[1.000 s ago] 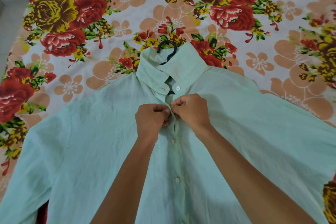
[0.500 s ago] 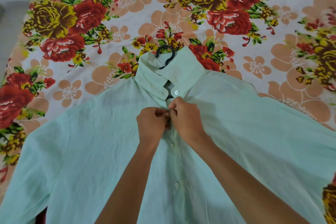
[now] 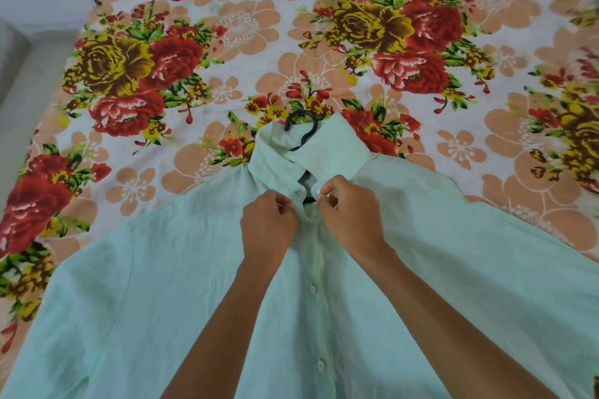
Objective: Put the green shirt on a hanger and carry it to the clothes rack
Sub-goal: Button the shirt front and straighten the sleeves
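The pale green shirt (image 3: 155,285) lies spread front-up on a flowered bedsheet, sleeves out to both sides. A black hanger's hook (image 3: 303,126) sticks out of the collar; the rest of the hanger is hidden inside the shirt. My left hand (image 3: 267,230) pinches the left edge of the button placket just under the collar. My right hand (image 3: 351,214) pinches the right edge beside it, at the top button. A small gap shows between the two hands. Lower buttons down the front are closed.
The flowered bedsheet (image 3: 227,52) covers the bed beyond and around the shirt. A pale floor and wall (image 3: 32,10) lie past the bed's left edge. No clothes rack is in view.
Both hands have moved up the placket toward the collar and parted slightly. The view has tipped so more of the bed shows above the shirt.
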